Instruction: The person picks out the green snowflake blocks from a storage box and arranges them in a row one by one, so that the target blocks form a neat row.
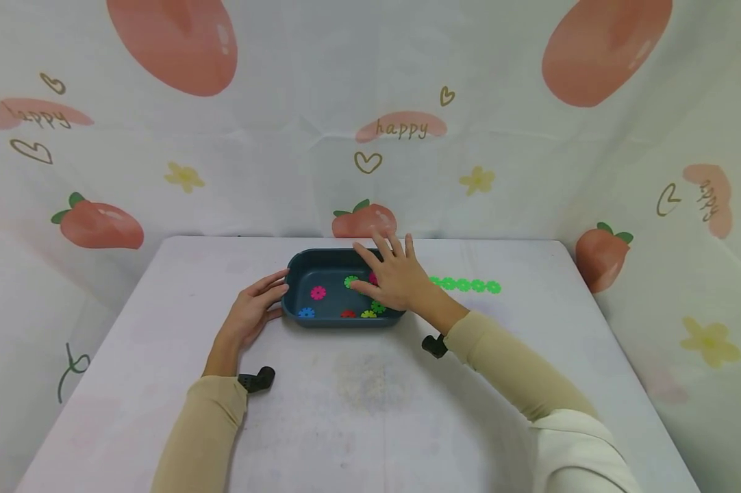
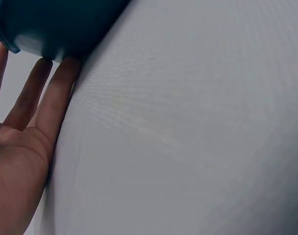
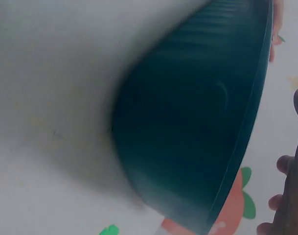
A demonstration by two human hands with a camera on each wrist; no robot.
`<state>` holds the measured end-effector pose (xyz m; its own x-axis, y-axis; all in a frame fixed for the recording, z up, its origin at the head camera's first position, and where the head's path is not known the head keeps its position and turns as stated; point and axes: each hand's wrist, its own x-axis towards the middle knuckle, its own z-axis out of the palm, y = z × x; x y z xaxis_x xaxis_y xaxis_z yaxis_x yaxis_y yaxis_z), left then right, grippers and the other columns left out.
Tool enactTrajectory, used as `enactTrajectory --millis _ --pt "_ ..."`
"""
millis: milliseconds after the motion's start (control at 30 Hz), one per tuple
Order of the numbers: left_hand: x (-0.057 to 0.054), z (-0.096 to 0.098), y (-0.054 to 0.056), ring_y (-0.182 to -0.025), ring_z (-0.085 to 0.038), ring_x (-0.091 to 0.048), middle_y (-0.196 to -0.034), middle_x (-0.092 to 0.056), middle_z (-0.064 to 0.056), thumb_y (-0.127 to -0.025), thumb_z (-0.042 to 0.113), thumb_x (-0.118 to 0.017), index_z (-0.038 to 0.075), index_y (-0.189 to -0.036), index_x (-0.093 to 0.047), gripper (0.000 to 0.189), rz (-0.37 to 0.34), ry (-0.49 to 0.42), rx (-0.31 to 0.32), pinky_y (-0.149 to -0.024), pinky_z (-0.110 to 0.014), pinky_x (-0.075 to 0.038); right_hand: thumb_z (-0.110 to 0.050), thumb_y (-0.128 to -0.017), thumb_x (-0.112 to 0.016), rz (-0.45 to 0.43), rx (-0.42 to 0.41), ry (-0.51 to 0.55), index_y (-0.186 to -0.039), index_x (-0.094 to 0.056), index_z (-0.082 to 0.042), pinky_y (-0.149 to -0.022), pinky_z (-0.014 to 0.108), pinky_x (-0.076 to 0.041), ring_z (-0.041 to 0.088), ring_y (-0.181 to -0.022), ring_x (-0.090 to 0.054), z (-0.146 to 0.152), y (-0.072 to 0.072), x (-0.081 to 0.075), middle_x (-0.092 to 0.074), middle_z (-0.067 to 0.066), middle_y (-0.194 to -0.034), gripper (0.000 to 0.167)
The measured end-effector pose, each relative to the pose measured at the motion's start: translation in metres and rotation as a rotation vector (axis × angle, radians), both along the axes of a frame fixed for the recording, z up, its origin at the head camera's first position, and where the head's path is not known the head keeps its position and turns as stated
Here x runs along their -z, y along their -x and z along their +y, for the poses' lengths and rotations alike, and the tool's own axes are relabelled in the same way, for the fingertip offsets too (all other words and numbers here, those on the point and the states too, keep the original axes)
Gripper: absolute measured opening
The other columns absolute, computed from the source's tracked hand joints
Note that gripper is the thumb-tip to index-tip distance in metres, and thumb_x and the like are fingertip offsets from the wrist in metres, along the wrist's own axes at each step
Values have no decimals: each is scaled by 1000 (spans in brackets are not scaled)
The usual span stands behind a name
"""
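A dark teal plastic basin (image 1: pixel 340 322) stands near the back of the table. Inside lie several small flower-shaped plastic pieces: a pink piece (image 1: pixel 318 293), a blue piece (image 1: pixel 306 313), a yellow piece (image 1: pixel 368 314), and others in red and green. At the basin's left end, my left hand (image 1: pixel 251 311) touches the outer wall and rim with extended fingers; the left wrist view shows fingertips against the wall (image 2: pixel 46 29). My right hand (image 1: pixel 395 279) hovers over the right part of the basin, fingers spread, holding nothing visible. It hides part of the contents.
To the right of the basin, a row of bright green flower pieces (image 1: pixel 463 285) lies on the white-covered table (image 1: pixel 358 411), its left end hidden by my right hand. A patterned cloth (image 1: pixel 272 171) hangs behind the table and along its sides.
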<state>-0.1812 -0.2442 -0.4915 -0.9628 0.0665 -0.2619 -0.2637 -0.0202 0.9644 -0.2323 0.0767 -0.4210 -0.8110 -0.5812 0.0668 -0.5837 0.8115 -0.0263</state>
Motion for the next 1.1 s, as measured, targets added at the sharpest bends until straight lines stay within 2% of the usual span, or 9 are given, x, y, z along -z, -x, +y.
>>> enactTrajectory --millis 400,667,800,900,1100 --pt "1 0 1 -118 -5 -60 -153 -51 -3 -96 39 -71 23 -152 -50 61 4 -9 -14 -89 -24 -59 -73 -98 -41 -17 -39 21 -164 -20 -30 -124 69 -14 38 -160 -9 -18 -1 8 -10 9 -173 81" --pt "2 -1 1 -118 -5 -60 -154 -50 -3 -96 39 -70 23 -153 -49 63 -1 -10 -12 -89 -25 -59 -73 -98 -41 -64 -16 43 -164 -17 -31 -125 68 -11 38 -161 -5 -26 1 17 -8 9 -173 82" --pt "1 -1 0 -117 -5 -61 -150 -53 0 -97 38 -70 23 -152 -49 61 -2 -21 -20 -89 -25 -59 -71 -98 -45 -69 -22 96 -164 -21 -31 -125 65 -18 38 -160 -9 -31 2 14 -9 10 -173 81" --pt "0 -1 0 -116 -5 -61 -147 -55 1 -96 36 -71 21 -152 -50 61 -2 -35 -27 -88 -25 -60 -70 -97 -48 -71 -29 141 -163 -22 -32 -123 62 -27 39 -158 -17 -37 2 12 -12 10 -172 80" --pt "-2 1 -2 -117 -6 -60 -150 -53 -3 -97 36 -69 20 -154 -47 63 -10 -36 -11 -90 -25 -59 -70 -96 -51 -117 1 179 -162 -24 -33 -117 57 -38 37 -147 -32 -46 2 12 -25 10 -166 81"
